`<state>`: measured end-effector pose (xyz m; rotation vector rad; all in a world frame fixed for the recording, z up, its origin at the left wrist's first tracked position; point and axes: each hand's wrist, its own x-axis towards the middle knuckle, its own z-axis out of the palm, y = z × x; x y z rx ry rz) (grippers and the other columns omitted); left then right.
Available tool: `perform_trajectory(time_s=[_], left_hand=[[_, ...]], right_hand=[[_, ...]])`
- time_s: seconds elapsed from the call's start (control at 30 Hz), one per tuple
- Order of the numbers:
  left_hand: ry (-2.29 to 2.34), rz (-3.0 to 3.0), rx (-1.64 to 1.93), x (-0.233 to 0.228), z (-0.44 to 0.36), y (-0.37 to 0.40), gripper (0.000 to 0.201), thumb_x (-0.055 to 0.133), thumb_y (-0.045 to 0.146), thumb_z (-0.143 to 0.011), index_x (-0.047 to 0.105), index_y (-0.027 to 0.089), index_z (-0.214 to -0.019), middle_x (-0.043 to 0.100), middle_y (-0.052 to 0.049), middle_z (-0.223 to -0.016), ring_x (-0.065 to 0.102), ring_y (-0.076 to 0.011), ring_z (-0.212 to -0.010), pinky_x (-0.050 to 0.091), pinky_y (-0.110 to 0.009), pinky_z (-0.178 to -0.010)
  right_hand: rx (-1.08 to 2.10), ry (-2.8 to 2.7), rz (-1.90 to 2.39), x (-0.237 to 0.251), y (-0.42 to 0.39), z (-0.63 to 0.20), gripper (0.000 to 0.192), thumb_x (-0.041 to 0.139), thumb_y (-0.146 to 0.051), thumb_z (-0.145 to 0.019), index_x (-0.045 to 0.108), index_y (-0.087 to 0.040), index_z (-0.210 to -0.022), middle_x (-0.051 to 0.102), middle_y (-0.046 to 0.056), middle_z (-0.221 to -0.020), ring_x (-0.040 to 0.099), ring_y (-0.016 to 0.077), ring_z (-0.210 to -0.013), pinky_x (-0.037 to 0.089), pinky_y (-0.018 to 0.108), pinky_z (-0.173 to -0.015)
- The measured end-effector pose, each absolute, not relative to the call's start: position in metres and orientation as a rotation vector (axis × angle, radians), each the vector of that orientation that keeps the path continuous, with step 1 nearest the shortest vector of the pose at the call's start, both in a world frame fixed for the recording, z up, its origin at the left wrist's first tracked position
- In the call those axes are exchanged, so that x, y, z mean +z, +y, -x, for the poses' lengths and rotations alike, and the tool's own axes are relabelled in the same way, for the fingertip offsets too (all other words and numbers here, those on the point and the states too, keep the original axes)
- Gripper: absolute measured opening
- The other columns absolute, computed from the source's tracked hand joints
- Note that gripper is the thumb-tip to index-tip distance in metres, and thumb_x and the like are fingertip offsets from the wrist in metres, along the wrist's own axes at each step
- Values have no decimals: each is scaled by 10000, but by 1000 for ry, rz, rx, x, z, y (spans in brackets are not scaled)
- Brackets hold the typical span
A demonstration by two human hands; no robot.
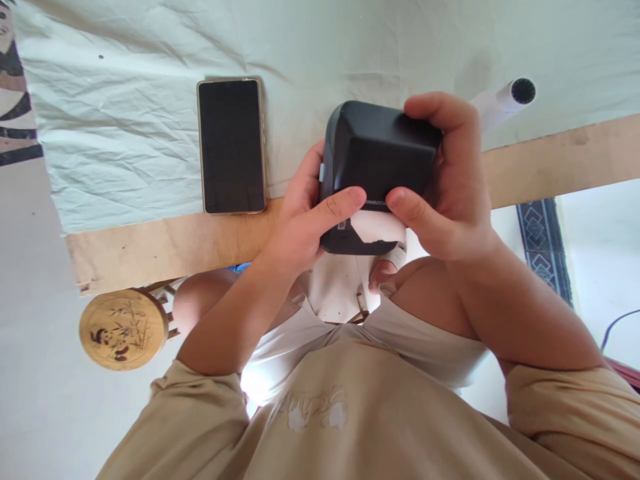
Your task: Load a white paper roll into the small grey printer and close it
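Note:
A black label printer (pixel 387 160) is held up between my two hands, over the table's front edge. My left hand (pixel 307 213) grips its left side, thumb lying on the front near the printed lettering. Around its right side wraps my right hand (pixel 450 180), with the thumb on the front and a finger over the top corner. White paper (pixel 379 227) with a torn-looking lower edge sticks out below the printer's lid. My fingers behind the printer are hidden.
A dark-screened phone (pixel 233 147) lies on the pale green tablecloth (pixel 135 120) to the left. Behind my right hand lies a white cylinder (pixel 505 100) with a dark end. A round wooden stool (pixel 124 329) stands at lower left, below the table's wooden edge (pixel 130 257).

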<state>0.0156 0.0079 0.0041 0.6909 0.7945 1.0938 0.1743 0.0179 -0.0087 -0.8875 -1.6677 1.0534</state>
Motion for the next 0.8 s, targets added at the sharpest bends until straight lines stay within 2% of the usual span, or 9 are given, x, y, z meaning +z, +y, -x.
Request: perform_trajectory(time_s=[0.17,0.57,0.7,0.8], left_hand=[[760,-700,1083,2,-13,9,210,638,248,-774,568,272,-970,578,19,-750,543,-91,-587,450,-223,-524],[717,-681,1061,-2,-10,10,234,651,228,-793,580,232,-1016,588,15,-801,587,-82,-631,484,-201,-549],[683,-707,1027,-2,-8,12,263,635,320,-825,575,242,-1070,647,-12,-895,661,-146,-787,523,-238,-602],[715,-662,1042,-2,-9,12,286,535,461,-869,604,232,-1025,678,-37,-986,665,-219,-1016,571,-279,-699]], right_hand=[[1071,-1673,879,-10,19,-175,550,613,-340,-793,379,-299,-1289,449,33,-1183,489,85,-798,459,196,-564],[1086,-1681,908,-7,19,-176,526,604,-339,-800,389,-303,-1279,450,33,-1173,492,97,-818,472,214,-592],[1036,-1716,940,-8,20,-177,533,596,-366,-799,385,-318,-1286,456,22,-1175,511,111,-855,512,246,-671],[965,-1748,962,-9,20,-178,545,581,-397,-794,384,-315,-1295,459,24,-1202,520,150,-968,526,312,-824]])
